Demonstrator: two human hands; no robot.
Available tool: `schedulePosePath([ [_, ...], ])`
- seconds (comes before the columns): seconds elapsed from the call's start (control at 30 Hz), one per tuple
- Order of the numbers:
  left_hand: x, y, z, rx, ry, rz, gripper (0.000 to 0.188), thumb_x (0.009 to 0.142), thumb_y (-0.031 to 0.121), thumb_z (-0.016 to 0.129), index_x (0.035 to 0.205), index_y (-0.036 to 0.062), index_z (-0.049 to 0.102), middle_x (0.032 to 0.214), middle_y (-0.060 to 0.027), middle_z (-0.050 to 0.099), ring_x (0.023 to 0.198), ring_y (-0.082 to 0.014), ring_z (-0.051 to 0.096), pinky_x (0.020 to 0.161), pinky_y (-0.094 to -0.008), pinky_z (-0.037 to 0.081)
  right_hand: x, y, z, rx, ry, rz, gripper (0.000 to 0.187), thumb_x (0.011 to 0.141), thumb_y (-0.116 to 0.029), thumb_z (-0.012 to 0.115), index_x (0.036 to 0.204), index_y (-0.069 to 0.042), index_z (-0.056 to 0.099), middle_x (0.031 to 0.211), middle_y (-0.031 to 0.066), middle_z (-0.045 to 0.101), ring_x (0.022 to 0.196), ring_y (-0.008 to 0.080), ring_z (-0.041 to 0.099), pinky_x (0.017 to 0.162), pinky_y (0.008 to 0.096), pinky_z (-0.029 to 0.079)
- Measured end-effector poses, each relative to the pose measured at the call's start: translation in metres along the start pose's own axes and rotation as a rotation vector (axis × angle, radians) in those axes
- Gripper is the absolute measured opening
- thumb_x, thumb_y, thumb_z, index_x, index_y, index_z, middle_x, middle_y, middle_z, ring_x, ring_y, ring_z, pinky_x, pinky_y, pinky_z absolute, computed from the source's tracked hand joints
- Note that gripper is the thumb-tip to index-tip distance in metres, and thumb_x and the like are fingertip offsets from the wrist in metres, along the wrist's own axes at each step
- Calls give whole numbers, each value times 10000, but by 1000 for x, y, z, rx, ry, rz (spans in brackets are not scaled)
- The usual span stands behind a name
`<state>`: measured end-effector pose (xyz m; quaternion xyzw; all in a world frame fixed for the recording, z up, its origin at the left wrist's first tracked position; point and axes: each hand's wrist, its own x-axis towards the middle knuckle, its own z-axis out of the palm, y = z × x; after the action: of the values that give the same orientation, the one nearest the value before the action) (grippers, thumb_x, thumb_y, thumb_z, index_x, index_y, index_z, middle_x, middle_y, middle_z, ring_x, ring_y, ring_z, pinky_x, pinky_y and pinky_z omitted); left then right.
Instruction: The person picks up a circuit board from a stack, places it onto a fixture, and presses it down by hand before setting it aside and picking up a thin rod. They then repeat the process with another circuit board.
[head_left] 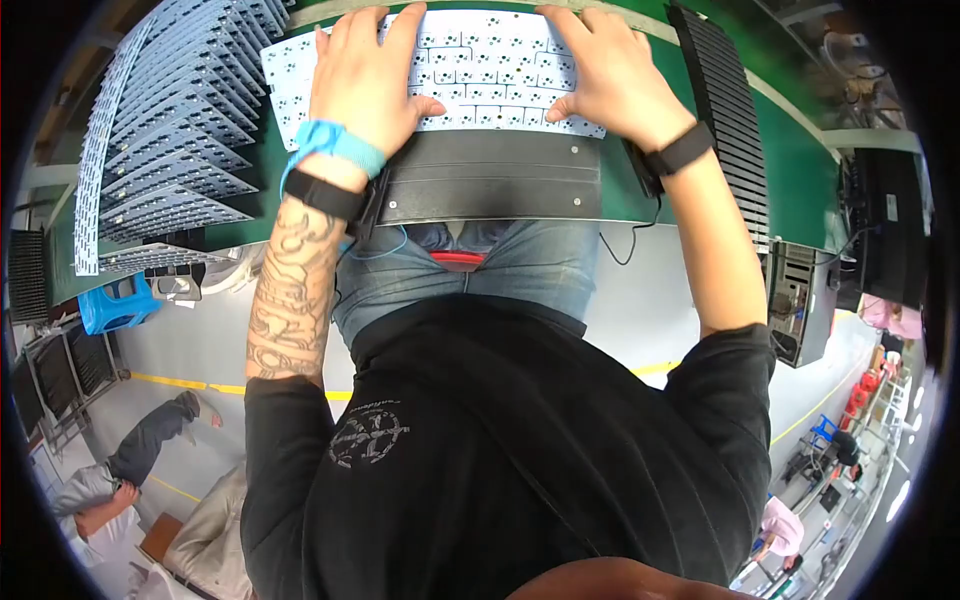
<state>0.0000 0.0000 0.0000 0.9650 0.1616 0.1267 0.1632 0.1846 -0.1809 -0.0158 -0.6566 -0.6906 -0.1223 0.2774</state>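
Observation:
A white keyboard circuit board (490, 75) with rows of key outlines and small dark holes lies across the bench in front of me. My left hand (362, 85) grips its left part, the fingers over the far edge and the thumb near the close edge. Toward the other end, my right hand (615, 78) spans the board in the same way, thumb at the near edge. Just nearer than the board is a black fixture (490, 175) with screws in its top. Black bands sit on both wrists, with a light-blue strap also on the left. The board's underside is hidden.
Many similar boards (170, 130) stand in a slotted rack at the left. A black slotted rack (722, 110) runs along the right of the green bench (800, 170). Cables hang by the fixture. A blue stool (118, 303) stands lower left; other people are farther off.

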Motion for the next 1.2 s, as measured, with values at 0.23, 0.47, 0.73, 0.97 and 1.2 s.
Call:
schedulePosePath([
  [0.23,17,-51,71,-472,916,602,881,627,120,861,1422,61,485,1288,-222,496,1214,-425,476,1100,-509,366,25,-42,-19,-378,-272,355,627,670,-222,881,1180,-7,587,1062,229,618,1056,415,591,889,480,466],
  [0.47,-43,-17,14,-152,544,187,344,793,93,794,1123,56,706,1164,-178,653,1105,-361,601,982,-463,475,48,10,2,-123,-313,306,446,709,-308,849,927,21,642,851,251,670,848,439,652,753,478,517],
  [0.73,-93,7,5,-632,317,-26,104,834,25,756,928,7,717,886,-99,703,740,-191,675,679,-284,536,30,-2,-62,-49,-177,626,327,871,-290,812,1099,-88,691,867,23,731,758,107,647,713,284,524],
  [0.97,-62,50,64,-1271,-41,-110,89,899,37,720,952,-12,669,803,-65,680,677,-91,649,594,-232,513,-44,-13,-25,975,137,1009,215,923,-121,746,1024,39,643,889,79,732,748,79,657,693,216,516],
  [1.2,-61,49,62,-1440,-163,-118,113,944,38,670,858,-13,618,745,-38,660,630,-71,631,567,-211,499,-49,-28,-10,1218,168,1173,183,956,-107,699,1045,39,631,920,98,740,766,105,683,705,231,538],
])
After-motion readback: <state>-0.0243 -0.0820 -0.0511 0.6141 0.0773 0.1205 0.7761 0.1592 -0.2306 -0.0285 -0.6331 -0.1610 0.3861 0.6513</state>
